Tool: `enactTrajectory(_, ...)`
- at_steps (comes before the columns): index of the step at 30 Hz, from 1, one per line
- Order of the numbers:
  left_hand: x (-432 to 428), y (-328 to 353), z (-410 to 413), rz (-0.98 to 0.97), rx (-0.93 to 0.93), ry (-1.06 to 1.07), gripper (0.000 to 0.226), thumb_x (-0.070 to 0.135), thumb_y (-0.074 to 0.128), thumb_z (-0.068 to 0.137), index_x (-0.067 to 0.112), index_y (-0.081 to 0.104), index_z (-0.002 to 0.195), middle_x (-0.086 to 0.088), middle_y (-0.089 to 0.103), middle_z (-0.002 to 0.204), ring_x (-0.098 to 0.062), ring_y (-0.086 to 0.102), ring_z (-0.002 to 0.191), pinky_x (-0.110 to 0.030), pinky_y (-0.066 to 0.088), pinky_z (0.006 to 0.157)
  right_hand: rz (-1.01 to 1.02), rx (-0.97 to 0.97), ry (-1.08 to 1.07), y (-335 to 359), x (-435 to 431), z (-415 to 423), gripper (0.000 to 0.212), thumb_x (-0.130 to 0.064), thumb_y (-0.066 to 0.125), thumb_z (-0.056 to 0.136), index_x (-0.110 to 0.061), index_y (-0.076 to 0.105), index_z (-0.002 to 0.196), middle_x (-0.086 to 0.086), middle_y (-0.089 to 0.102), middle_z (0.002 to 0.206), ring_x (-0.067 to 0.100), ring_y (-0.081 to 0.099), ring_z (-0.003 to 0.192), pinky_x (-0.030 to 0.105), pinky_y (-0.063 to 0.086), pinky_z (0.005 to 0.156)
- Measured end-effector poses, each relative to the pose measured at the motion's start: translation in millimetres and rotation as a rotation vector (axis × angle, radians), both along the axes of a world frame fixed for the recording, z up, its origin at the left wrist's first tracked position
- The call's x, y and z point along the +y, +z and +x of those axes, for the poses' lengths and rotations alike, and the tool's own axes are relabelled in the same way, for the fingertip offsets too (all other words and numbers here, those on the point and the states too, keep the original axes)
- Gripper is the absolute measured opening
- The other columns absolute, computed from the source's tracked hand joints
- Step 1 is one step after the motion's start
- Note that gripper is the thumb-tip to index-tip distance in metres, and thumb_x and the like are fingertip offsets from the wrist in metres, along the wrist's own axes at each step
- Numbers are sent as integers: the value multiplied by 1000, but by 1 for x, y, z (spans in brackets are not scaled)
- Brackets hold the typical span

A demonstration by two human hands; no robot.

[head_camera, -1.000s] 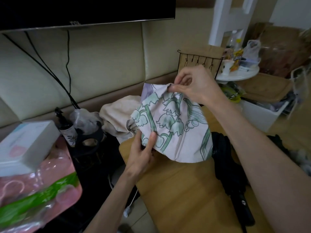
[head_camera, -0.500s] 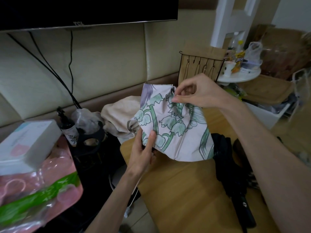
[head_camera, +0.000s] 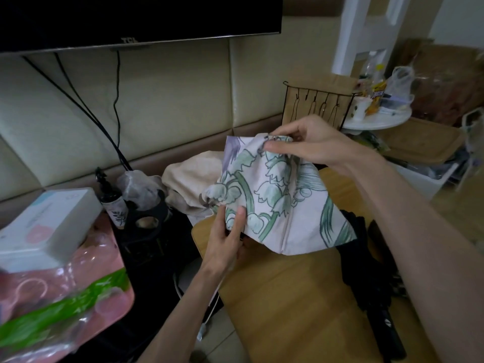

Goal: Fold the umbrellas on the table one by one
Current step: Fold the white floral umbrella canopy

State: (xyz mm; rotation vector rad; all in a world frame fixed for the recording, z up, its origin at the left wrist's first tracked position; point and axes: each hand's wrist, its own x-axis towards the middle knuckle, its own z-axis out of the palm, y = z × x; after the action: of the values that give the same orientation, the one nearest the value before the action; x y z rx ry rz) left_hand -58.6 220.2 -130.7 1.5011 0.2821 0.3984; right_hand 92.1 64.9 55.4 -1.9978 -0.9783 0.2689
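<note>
Left grip (head_camera: 225, 247) pinches the floral umbrella (head_camera: 285, 208) down low, right grip (head_camera: 314, 145) pinches its top edge, canopy above the wooden counter (head_camera: 288, 315), black umbrella (head_camera: 366, 271) lying beside.

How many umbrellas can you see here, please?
2: a floral umbrella held between the left hand and right hand, and a black umbrella lying on the table beside it; others may be hidden.

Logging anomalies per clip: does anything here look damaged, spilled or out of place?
Nothing stands out. The floral umbrella is crumpled only because the left hand and right hand pinch it mid-fold over the table. The black umbrella lies beside it, canopy loose, not yet tidied.
</note>
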Motion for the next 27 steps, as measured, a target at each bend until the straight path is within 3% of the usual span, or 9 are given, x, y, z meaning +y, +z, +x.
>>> enactTrajectory(4,-3,2,-3,-23,14,-22,56,73,67,87,29,54,118,13,61,66,-15,50,56,-30,43,50,-37,-215,-31,-2,18,-3,34,-57,80,85,-23,85,90,-7,78,79,10,73,81,36,57,79)
enactTrajectory(6,-6,2,-5,19,-3,-22,62,75,65,82,22,56,114,13,64,68,-14,51,57,-30,45,51,-98,-362,-91,-10,30,-2,50,-74,75,77,-25,78,71,-4,59,57,14,55,60,32,40,67)
enactTrajectory(8,-8,2,-6,50,-21,-16,57,71,58,91,16,58,106,6,63,69,-18,51,57,-30,45,50,-165,-470,-136,-17,40,-7,60,-72,71,83,-16,72,65,-2,43,52,18,42,55,30,35,70)
enactTrajectory(11,-9,2,-7,53,-28,-11,70,65,44,105,-3,57,103,-13,56,73,-28,50,62,-29,47,51,-93,-292,-41,-16,40,-6,40,-53,74,93,-17,80,76,-4,63,64,10,57,64,28,46,71)
enactTrajectory(13,-8,2,-7,56,-16,5,66,60,39,107,-2,53,90,-15,52,70,-29,47,61,-30,45,49,-58,-147,22,-10,32,-2,13,-33,78,95,-21,83,94,-8,79,87,5,73,84,27,59,86)
enactTrajectory(15,-7,1,-5,50,-12,12,60,60,41,106,4,46,85,-14,43,62,-28,41,55,-34,40,46,-44,-113,12,-9,26,1,11,-25,79,94,-18,83,101,-4,81,95,7,76,93,26,59,94)
enactTrajectory(20,-15,4,-5,65,-20,5,59,57,41,108,5,38,79,-13,35,61,-29,31,53,-36,32,45,148,46,-80,-15,35,0,18,-19,91,81,-14,81,94,10,80,93,19,75,84,32,61,85)
enactTrajectory(23,-17,5,-6,62,-17,28,55,58,44,106,7,38,83,-12,34,64,-28,29,55,-35,30,46,223,232,-92,-11,37,-1,16,-14,86,85,-12,80,100,10,79,93,11,73,77,16,54,64)
enactTrajectory(27,-15,5,-7,92,-41,10,54,57,52,104,13,33,78,-1,35,57,-17,33,48,-33,33,46,249,113,-128,-15,40,-2,7,-20,83,90,-16,81,96,7,80,93,7,71,79,16,56,70)
